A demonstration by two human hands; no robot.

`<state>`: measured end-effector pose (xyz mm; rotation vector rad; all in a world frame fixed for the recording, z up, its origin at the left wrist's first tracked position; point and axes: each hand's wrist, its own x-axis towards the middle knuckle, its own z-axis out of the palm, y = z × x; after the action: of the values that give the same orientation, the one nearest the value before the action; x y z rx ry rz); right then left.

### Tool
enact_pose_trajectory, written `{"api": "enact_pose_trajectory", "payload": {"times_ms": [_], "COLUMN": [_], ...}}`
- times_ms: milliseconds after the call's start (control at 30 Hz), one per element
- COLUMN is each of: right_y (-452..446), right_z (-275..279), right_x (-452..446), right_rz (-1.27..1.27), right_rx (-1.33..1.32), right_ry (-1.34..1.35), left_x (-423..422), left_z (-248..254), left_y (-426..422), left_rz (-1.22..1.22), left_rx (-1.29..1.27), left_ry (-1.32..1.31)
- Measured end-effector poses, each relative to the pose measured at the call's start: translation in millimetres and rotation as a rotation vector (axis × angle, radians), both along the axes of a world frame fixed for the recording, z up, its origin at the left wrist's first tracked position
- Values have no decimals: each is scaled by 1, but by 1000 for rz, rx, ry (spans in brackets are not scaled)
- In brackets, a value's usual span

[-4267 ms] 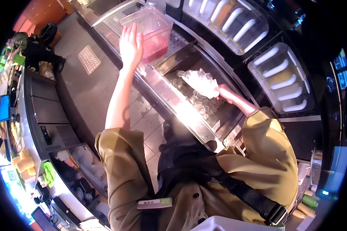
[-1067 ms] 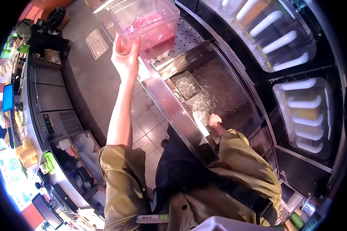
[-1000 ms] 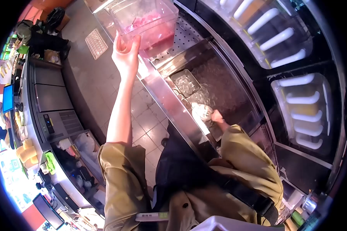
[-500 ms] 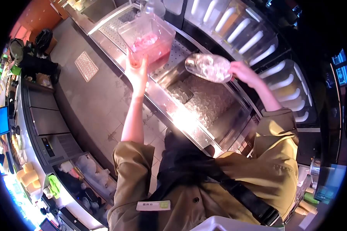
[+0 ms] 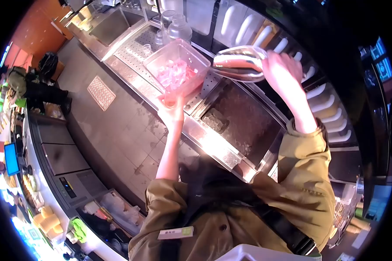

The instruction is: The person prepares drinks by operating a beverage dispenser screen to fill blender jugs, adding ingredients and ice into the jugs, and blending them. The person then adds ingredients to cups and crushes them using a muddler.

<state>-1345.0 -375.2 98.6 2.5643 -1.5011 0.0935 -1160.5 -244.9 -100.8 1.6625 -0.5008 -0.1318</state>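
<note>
My left hand (image 5: 172, 111) is closed on the near corner of a clear square container (image 5: 194, 58). Pink-tinted ice (image 5: 176, 75) lies in it, with reddish liquid low down. In my right hand (image 5: 284, 71) is a metal ice scoop (image 5: 239, 65), turned over so its shiny curved back faces up. The scoop's front end is close to the container's right rim; whether they touch I cannot tell. Any ice in the scoop is hidden. Below my right hand, an ice bin (image 5: 244, 119) is sunk into the steel counter, with loose ice inside.
Glass jars (image 5: 179, 29) stand on the perforated drain tray (image 5: 137, 54). A sink (image 5: 117, 26) is at the far left end. White-handled containers (image 5: 326, 108) line the right side. Across the floor, another person (image 5: 39, 87) bends at the opposite counter (image 5: 59, 152).
The scoop, ice showing in it before, has been turned over and raised towards the container. More ice now shows in the container, which sits lower and farther right in view.
</note>
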Motion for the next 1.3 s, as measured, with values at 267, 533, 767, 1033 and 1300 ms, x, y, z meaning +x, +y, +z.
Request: {"api": "enact_pose_trajectory", "payload": {"times_ms": [267,533,767,1033,1300], "right_y": [-14,26,14,-37,-23], "right_z": [-271,-515,-513,-266,-18], "right_x": [-77,-94,-137,-98,29], "right_rz": [-341,-471,-606,-310,24], "right_rx": [469,625,771,833,121], "right_ry": [166,68,-735,-1068,-259], "left_x": [32,30,31,33,32], "left_z": [-19,-4,-5,-6,-2], "left_y": [1,9,5,5,4], "left_rz": [-158,-279,-300,-401,-402], "left_rx": [-2,-31,-48,-147,-49], "left_ry": [-139,83,70,94,50]}}
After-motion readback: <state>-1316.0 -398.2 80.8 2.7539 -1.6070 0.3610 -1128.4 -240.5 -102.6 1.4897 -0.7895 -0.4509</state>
